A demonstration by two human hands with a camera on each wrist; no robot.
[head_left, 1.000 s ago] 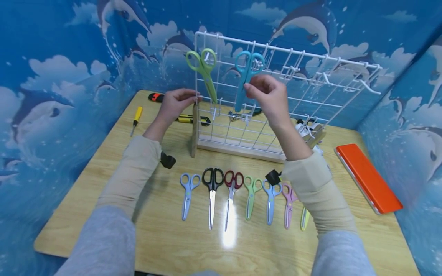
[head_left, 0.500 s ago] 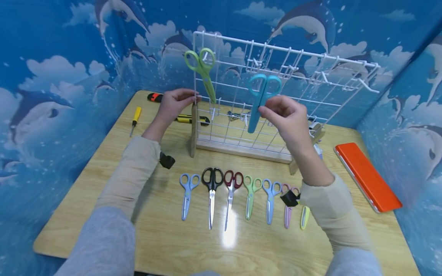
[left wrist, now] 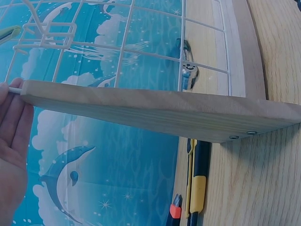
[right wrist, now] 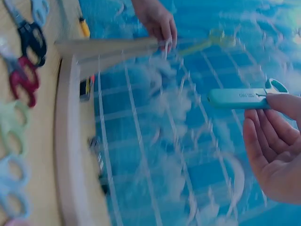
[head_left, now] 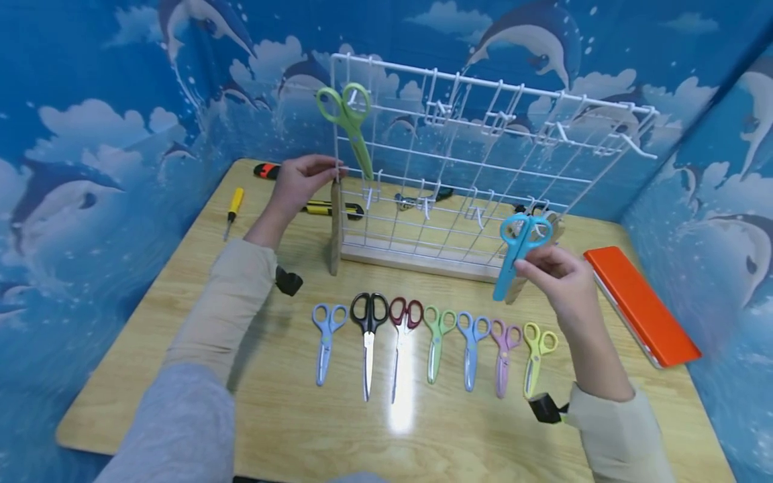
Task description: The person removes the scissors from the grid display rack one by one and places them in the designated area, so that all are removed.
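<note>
My right hand [head_left: 561, 282] pinches a pair of teal scissors [head_left: 514, 258], handles up and the blades in a teal cover, in front of the rack's lower right end. In the right wrist view the thumb lies over the teal scissors [right wrist: 244, 98] with the fingers beneath. My left hand [head_left: 300, 184] grips the left edge wire of the white wire rack [head_left: 435, 258], just above its wooden side post [left wrist: 141, 106]. Green scissors [head_left: 352, 127] hang from a hook at the rack's upper left.
A row of several scissors lies before the rack, from blue scissors [head_left: 326, 342] to yellow scissors [head_left: 534, 355]. An orange case [head_left: 643, 305] lies at right. A screwdriver [head_left: 234, 209] and a yellow-black utility knife [head_left: 320, 208] lie at left. Hooks project from the rack.
My right hand has carried the teal scissors away from the rack's upper middle, down and to the right. The left hand has kept its grip on the rack's edge.
</note>
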